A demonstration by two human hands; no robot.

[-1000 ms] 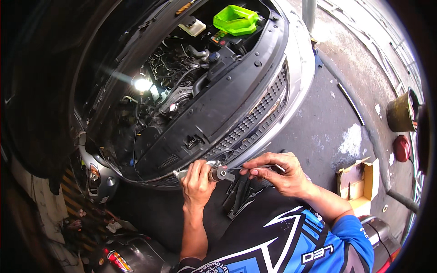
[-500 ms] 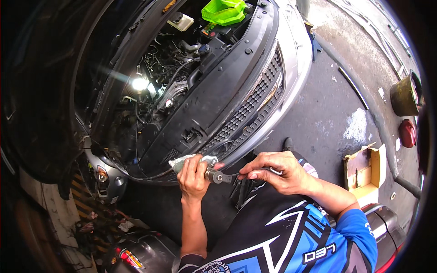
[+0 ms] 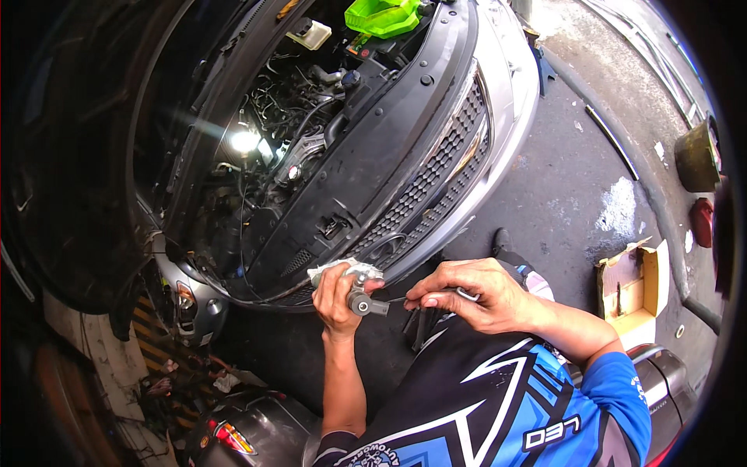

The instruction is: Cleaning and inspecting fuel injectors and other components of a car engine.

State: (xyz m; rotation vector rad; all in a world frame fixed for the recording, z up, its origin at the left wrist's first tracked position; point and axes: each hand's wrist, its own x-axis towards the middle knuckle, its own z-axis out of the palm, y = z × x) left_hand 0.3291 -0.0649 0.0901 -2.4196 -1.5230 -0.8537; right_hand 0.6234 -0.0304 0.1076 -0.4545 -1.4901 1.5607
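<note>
My left hand [image 3: 334, 303] is closed round a grey metal fuel injector [image 3: 360, 303], its round end with a central hole turned toward me and its side connector pointing right. A whitish cloth [image 3: 367, 269] is bunched between that hand and the injector. Just to the right, my right hand [image 3: 478, 294] pinches a thin metal rod-like tool [image 3: 467, 295]; its exact kind is unclear. The tool's thin end points at the injector, with a small gap between them. Both hands are in front of the car's grille [image 3: 424, 187].
The car's open engine bay [image 3: 288, 132] holds a lit work lamp [image 3: 244, 141] and a green plastic tray [image 3: 381, 17]. An opened cardboard box [image 3: 634, 288], a bucket [image 3: 695, 159] and a red object [image 3: 701, 222] are on the right. A dark motorcycle case [image 3: 249, 428] is at lower left.
The injector has turned a little in my left hand, its connector now showing more plainly. The tool's thin end has come away from it slightly. The whole view has shifted a little.
</note>
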